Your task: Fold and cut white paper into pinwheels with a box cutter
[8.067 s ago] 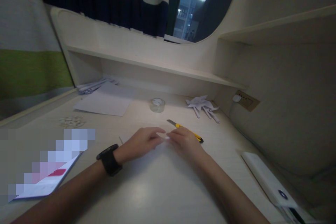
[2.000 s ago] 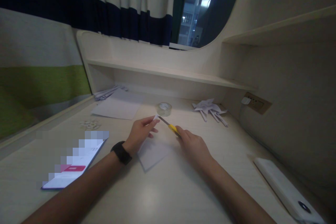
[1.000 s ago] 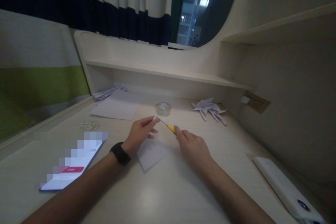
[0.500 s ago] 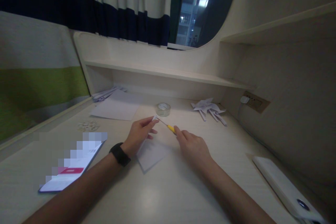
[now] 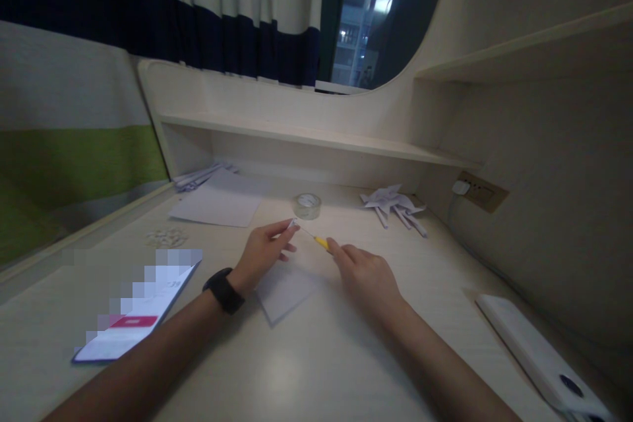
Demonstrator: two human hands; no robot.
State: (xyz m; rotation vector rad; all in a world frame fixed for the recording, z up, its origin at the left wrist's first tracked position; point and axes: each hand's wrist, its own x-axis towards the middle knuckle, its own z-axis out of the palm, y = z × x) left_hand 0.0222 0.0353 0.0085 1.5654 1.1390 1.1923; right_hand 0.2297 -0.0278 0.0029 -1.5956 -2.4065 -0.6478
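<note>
My left hand, with a black watch on the wrist, pinches the raised far corner of a folded white sheet of paper that lies on the pale desk. My right hand grips a yellow utility knife; its thin blade points at the pinched corner, close to my left fingertips. Most of the knife's handle is hidden inside my right hand.
A roll of clear tape stands behind the hands. Folded paper pieces lie at the back right, flat sheets at the back left, small white bits left. A lit phone lies at near left, a white power bank at right.
Over eight seconds my right hand picked up the knife from the desk and my left lifted the paper's corner. In the last second the blade slid slightly along the pinched edge.
</note>
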